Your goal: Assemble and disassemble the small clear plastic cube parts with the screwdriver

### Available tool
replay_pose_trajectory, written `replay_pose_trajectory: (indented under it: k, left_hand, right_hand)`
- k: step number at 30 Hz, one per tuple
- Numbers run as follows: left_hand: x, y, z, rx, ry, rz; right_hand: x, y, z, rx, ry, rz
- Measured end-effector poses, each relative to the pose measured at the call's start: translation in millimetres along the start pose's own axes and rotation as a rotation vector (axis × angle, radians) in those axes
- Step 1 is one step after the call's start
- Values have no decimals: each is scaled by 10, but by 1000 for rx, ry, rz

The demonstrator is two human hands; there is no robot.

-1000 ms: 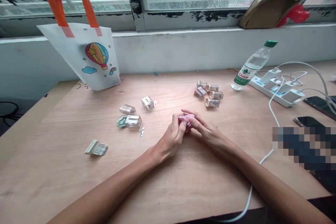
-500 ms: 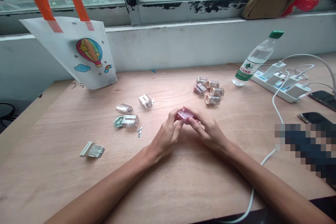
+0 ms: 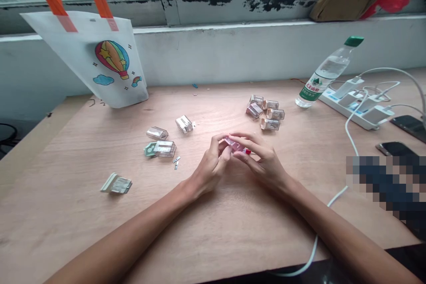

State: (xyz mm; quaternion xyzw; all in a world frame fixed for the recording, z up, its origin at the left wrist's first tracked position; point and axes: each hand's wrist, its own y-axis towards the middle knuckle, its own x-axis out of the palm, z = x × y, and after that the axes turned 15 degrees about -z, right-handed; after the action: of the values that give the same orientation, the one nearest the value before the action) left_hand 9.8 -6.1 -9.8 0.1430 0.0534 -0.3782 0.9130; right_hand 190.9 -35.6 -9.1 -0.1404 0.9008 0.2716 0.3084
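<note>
Both of my hands meet near the middle of the table around a small pink see-through plastic case. My left hand pinches its left end between thumb and fingertips. My right hand holds the right side, its fingers over the top and thumb below. A bit of red shows by the right thumb; the rest of the case is hidden by fingers. Left of my hands lie clear cases, a green piece and two small metal strips. Beyond my right hand is a cluster of several similar cases.
A small clear packet lies at left. The white bag with orange handles stands at the back left. At right are a tilted water bottle, a power strip, two phones and a white cable beneath my right forearm.
The pink case has tilted and turned slightly between my hands, and more red shows by my right thumb. My right fingers have shifted over it. The camera view has moved a little.
</note>
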Motion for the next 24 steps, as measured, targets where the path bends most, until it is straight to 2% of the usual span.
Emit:
replay_pose_trajectory:
  k: [3,6,13,20,24]
  left_hand:
    - [-33,6,-16,-52,-10,17]
    - [-64,20,-18,-67,-47,20]
    - [-69,51,-22,-57,-216,-41]
    - [-24,34,-54,-9,-89,8]
    - [-10,26,-48,-26,-39,27]
  right_hand:
    - [21,-1,34,-24,-49,-38]
    - [33,6,53,-35,-76,-24]
    - [13,11,15,-13,-73,-28]
    - [27,6,43,-22,-98,22]
    - [30,10,36,-55,-81,41]
